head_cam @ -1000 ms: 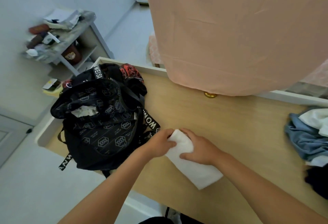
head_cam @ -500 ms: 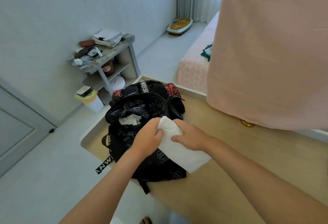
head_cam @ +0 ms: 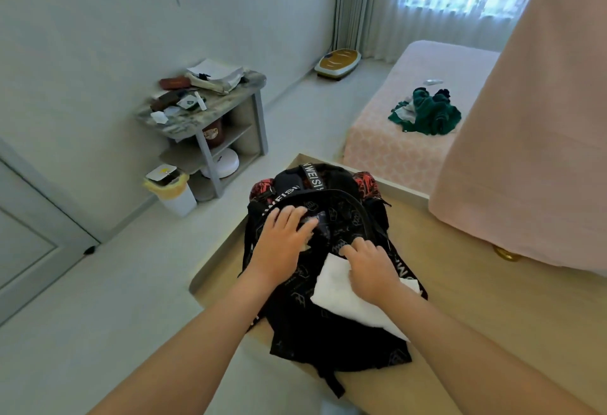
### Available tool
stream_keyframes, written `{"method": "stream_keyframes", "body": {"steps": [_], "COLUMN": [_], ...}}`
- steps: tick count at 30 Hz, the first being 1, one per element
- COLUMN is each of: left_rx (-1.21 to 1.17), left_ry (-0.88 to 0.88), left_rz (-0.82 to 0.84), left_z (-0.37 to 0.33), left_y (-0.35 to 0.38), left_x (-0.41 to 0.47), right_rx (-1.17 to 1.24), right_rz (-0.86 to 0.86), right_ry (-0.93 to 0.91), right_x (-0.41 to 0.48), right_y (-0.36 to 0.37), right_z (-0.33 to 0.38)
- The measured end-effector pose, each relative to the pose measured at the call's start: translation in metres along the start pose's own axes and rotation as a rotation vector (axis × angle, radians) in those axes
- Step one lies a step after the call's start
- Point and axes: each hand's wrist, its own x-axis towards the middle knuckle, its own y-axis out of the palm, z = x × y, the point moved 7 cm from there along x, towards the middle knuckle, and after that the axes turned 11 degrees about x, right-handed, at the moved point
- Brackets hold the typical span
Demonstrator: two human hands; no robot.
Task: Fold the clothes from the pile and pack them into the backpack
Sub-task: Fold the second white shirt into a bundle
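Note:
A black patterned backpack (head_cam: pixel 328 332) lies on the wooden table (head_cam: pixel 492 332) near its left corner, with white-lettered straps at its top. A folded white cloth (head_cam: pixel 341 296) rests on the backpack's right side. My right hand (head_cam: pixel 371 267) holds the cloth's upper end, fingers curled at the bag's opening. My left hand (head_cam: pixel 282 237) lies on the upper flap of the backpack, fingers spread and bent over the opening's edge. Something white shows under the left fingers. The clothes pile is out of view.
A large pink fabric (head_cam: pixel 525 119) hangs over the table's right side. Left of the table stand a cluttered grey shelf (head_cam: pixel 210 119) and a small bin (head_cam: pixel 170 188) on the floor. A pink bed (head_cam: pixel 410 112) with a green garment (head_cam: pixel 427 115) lies beyond.
Both hands carried the folded white cloth from the table onto the backpack. My left hand let go of the cloth and moved onto the backpack's opening. The view swung left and up.

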Motion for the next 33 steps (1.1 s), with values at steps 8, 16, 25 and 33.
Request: {"method": "stream_keyframes", "body": {"steps": [8, 16, 25, 33], "left_rx": [-0.096, -0.12, -0.048, -0.071], "left_ry": [-0.161, -0.153, 0.098, -0.034], "left_rz": [0.234, 0.16, 0.078, 0.155], "left_z": [0.036, 0.046, -0.034, -0.05], "left_y": [0.014, -0.028, -0.016, -0.005], "left_x": [0.038, 0.043, 0.06, 0.111], "right_rx": [0.088, -0.047, -0.02, 0.07], "right_rz": [-0.005, -0.208, -0.363, -0.452], "right_ry": [0.092, 0.176, 0.024, -0.185], "right_x": [0.021, 0.035, 0.052, -0.004], "right_y": [-0.01, -0.023, -0.097, -0.073], "right_z": [-0.008, -0.033, -0.072, -0.058]}}
